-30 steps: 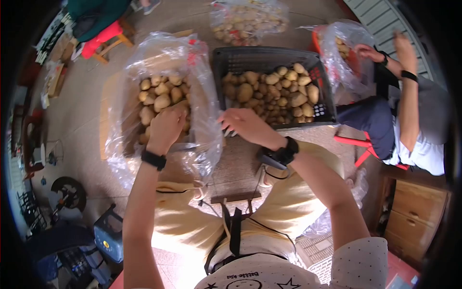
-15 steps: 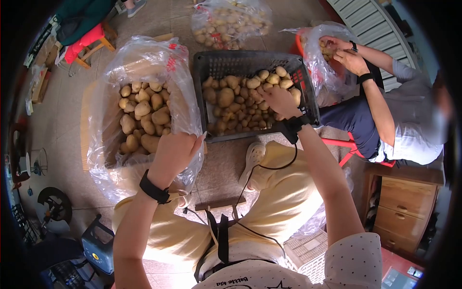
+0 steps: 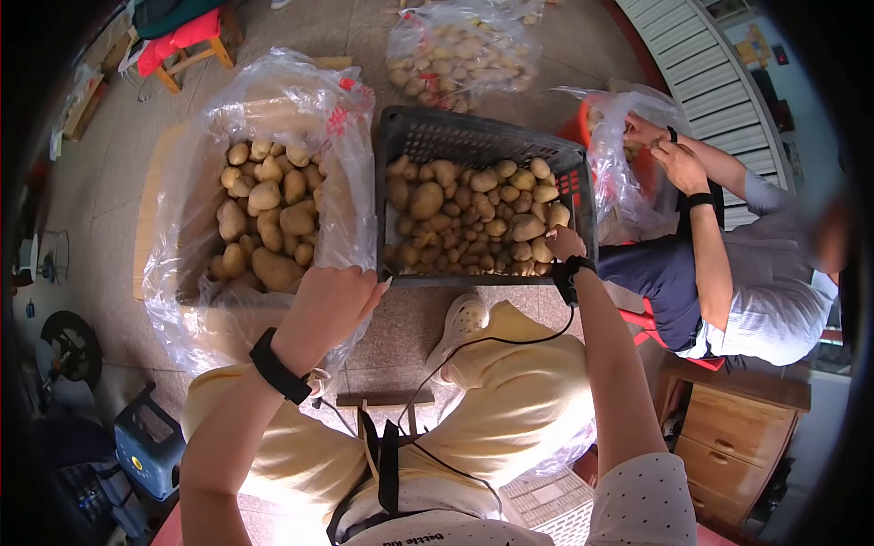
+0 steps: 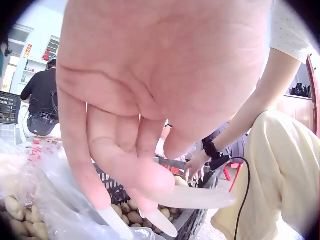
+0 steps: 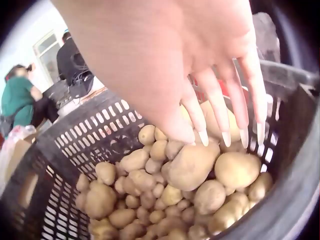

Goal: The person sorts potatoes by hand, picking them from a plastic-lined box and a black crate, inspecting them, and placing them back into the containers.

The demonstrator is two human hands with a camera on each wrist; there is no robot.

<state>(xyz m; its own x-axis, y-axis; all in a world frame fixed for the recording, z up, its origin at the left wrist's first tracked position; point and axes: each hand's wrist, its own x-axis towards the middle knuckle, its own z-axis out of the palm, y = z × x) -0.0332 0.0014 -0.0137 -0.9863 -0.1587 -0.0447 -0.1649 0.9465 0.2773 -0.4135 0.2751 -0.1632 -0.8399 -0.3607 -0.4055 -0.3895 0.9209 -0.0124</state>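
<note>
My right hand (image 3: 566,242) reaches over the front right corner of a black plastic crate (image 3: 492,129) of potatoes (image 3: 496,205). Its fingers extend downward in the right wrist view, nails right at a large potato (image 5: 194,165) and others beside it; nothing is gripped. My left hand (image 3: 330,308) hovers at the near right corner of a cardboard box lined with a clear plastic bag (image 3: 341,182). Its fingers bend loosely in the left wrist view, with nothing between them. Larger potatoes (image 3: 264,214) fill the lined box.
Another person (image 3: 765,264) sits at the right, both hands at a bag-lined red container (image 3: 642,173). Beyond the crate lies a clear bag of potatoes (image 3: 464,59). A blue stool (image 3: 150,446) and wooden drawers (image 3: 733,437) flank me. A black cable (image 3: 519,340) runs from my right wrist.
My left hand has come out of the lined box to its near corner. My right hand has gone from the crate's left edge, over its potatoes, to the front right corner.
</note>
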